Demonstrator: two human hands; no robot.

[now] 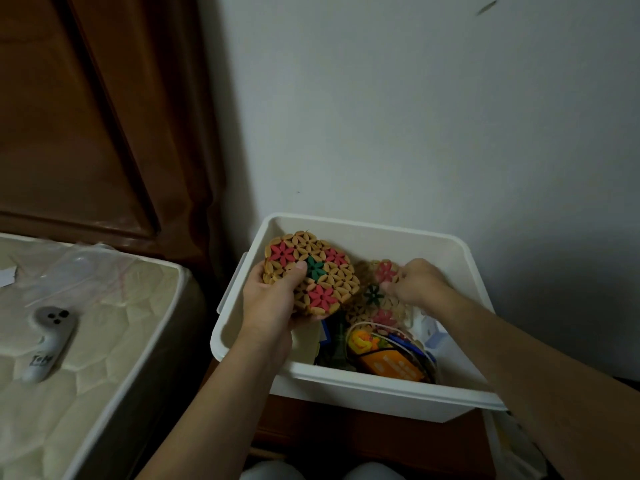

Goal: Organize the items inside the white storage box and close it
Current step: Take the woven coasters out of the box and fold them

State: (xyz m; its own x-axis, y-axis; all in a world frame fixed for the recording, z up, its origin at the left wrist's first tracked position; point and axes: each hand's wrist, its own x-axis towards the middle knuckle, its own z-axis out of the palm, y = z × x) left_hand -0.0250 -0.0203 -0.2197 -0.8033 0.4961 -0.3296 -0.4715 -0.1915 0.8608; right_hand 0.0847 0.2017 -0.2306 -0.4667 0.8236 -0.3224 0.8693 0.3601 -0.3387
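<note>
I see the white storage box (360,386) open, standing on a wooden stand against the wall. My left hand (273,299) grips a round woven coaster (311,271) with red and green flowers, held above the box's left side, thumb pressed on its face. My right hand (415,282) reaches into the box's far middle, fingers curled on a second flowered coaster (375,296) lying inside. An orange packet (394,365) sits near the front wall. A white remote (46,344) lies on the mattress (104,341) at left.
</note>
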